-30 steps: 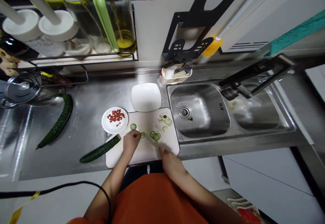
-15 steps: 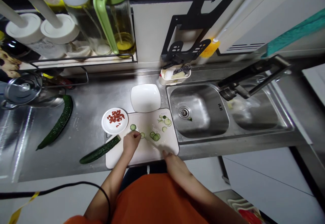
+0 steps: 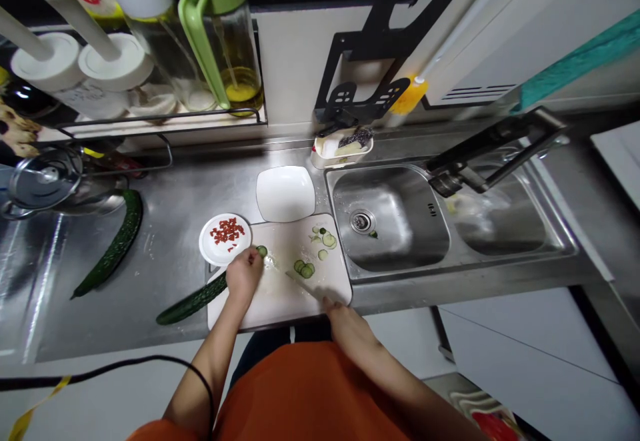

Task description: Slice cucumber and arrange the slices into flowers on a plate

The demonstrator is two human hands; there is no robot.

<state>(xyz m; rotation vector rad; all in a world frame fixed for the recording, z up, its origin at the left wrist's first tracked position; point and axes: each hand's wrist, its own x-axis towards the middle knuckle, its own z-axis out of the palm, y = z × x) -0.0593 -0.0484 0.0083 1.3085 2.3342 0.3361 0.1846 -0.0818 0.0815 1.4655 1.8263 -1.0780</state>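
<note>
My left hand (image 3: 245, 273) is over the left part of the white cutting board (image 3: 280, 308), fingertips pinched beside a cucumber slice (image 3: 261, 251). Whether something sits between them is hidden. Below that hand lies a cut cucumber (image 3: 193, 302), its end covered by the hand. My right hand (image 3: 347, 321) is closed around a knife (image 3: 306, 286) at the board's front right, with the blade pointing left and away from me. Several overlapping cucumber slices (image 3: 304, 268) lie past the blade. Further right are more slices and thin pieces (image 3: 329, 240).
A small white plate (image 3: 205, 249) of chopped red bits touches the board's left corner. Behind the board stands a square white dish (image 3: 285, 194). A whole cucumber (image 3: 113, 248) lies left. The steel sink (image 3: 395, 228) is right; a rack (image 3: 200, 118) holds bottles and jars.
My left hand has moved left, from the board's middle to the slice near the plate. The slice that was at its fingertips no longer shows there. My right hand stays with the knife.
</note>
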